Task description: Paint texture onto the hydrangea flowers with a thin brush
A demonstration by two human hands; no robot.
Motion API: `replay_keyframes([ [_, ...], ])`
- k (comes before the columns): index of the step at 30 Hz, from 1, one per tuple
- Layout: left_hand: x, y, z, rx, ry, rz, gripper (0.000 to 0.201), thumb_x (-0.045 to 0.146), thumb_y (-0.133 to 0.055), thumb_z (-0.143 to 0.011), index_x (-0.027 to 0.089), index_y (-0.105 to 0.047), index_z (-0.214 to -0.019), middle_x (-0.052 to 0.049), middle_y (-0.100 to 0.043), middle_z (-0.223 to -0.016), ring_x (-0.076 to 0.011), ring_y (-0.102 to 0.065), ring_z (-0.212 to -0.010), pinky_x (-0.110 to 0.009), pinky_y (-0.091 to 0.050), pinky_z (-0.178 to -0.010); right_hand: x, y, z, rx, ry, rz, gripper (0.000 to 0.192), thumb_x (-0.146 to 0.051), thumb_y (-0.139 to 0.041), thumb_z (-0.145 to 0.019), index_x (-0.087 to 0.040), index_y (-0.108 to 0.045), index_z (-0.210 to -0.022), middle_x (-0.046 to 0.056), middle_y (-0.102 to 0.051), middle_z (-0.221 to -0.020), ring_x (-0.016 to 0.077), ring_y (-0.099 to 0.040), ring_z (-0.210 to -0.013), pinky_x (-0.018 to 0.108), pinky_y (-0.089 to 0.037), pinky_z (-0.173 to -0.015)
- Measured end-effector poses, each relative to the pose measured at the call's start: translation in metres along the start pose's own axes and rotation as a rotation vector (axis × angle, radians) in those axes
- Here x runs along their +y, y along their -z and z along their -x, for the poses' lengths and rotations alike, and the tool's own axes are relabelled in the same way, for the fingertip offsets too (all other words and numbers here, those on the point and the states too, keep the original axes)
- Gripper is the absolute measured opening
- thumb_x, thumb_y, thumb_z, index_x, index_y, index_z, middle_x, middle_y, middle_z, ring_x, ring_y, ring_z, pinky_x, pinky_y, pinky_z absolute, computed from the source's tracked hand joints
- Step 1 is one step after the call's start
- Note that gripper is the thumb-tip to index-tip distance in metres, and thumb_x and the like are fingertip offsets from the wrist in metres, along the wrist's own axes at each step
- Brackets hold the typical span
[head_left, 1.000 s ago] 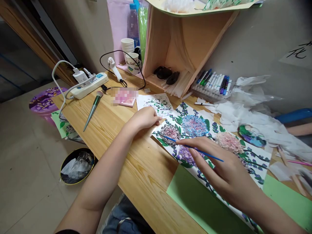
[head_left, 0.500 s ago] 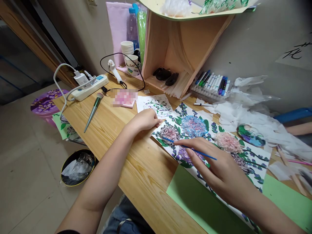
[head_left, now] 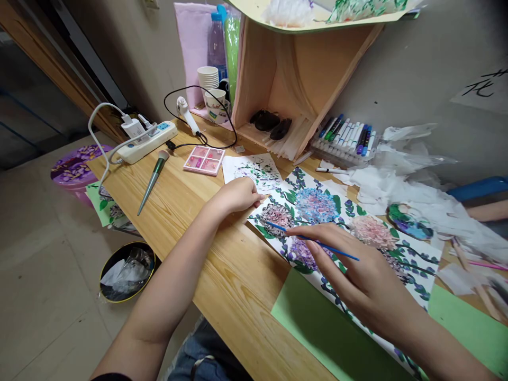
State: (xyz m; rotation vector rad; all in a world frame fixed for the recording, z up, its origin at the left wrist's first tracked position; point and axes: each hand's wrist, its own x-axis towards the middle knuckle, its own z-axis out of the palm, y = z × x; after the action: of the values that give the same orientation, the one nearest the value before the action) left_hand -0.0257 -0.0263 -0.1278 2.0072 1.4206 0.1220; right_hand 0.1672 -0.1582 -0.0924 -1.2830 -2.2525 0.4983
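Observation:
My right hand pinches a thin blue paintbrush whose tip touches or hovers just over a dark-and-pink flower on the painted sheet. Flowers in blue, purple and pale pink, with green leaves, cover this white paper. My left hand is closed at the sheet's left corner, fingertips against its edge; what the fingers grip, if anything, is hidden. Beyond that hand lies a smaller paper with dark dabs. Green paper shows beneath the painted sheet.
A paint palette and crumpled tissues lie to the right, near a box of markers. Leftward are a makeup brush, a pink palette case and a power strip. A bin stands below the table edge.
My right hand and the paintbrush have shifted slightly to the right over the painted sheet. My left hand stays at the corner.

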Motion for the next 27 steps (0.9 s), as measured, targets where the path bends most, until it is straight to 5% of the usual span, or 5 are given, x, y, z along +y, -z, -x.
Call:
replay_keyframes([
  [21, 0.0, 0.0, 0.001, 0.011, 0.008, 0.011, 0.036, 0.042, -0.057, -0.079, 0.018, -0.06, -0.052, 0.003, -0.037, -0.039, -0.0115, -0.035, -0.044, -0.028, -0.028, -0.052, 0.002, -0.001, -0.001, -0.01, -0.008, -0.014, 0.026, -0.024, -0.04, -0.092, -0.024, -0.059, -0.109, 0.004, -0.068, -0.097, 0.0172, -0.064, -0.087, 0.03, -0.051, -0.07],
  [27, -0.001, -0.002, -0.002, 0.002, -0.005, -0.021, 0.039, 0.044, -0.054, -0.08, 0.019, -0.056, -0.051, 0.002, -0.039, -0.041, -0.0131, -0.038, -0.046, -0.029, -0.029, -0.054, -0.001, 0.014, 0.005, 0.142, 0.005, -0.014, 0.022, -0.022, -0.041, -0.091, -0.026, -0.058, -0.104, 0.003, -0.067, -0.094, 0.0171, -0.063, -0.085, 0.03, -0.048, -0.07],
])
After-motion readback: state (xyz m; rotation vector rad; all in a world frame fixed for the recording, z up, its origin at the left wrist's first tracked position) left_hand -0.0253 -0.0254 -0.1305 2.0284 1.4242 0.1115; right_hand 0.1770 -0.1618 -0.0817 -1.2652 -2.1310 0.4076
